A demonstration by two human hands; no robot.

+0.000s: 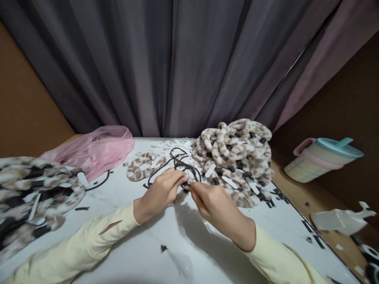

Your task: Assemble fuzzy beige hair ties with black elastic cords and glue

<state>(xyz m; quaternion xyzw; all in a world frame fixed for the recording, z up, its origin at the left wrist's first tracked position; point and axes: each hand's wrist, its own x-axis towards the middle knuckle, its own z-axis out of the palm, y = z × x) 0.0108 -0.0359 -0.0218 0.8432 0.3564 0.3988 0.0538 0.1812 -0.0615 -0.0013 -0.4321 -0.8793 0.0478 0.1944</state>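
Observation:
My left hand (166,190) and my right hand (217,205) meet over the middle of the white table, both with fingers closed in a pinch. Between the fingertips is a small black piece (186,190); my fingers partly cover it, so its exact kind is unclear. Brown-and-white plush shows just under my left fingers. Right behind my hands lies a loose tangle of thin black cords (180,158). Beside the cords, to the left, rests a fluffy brown-and-white ring (137,167) with a white tag.
Plush rings are heaped at right (237,154) and left (35,197). A pink plastic bag (100,148) lies at back left, small metal rings (166,145) at the back. Right of the table stand a lidded cup (315,159) and a white bottle (340,221). Black scraps (163,248) dot the tabletop.

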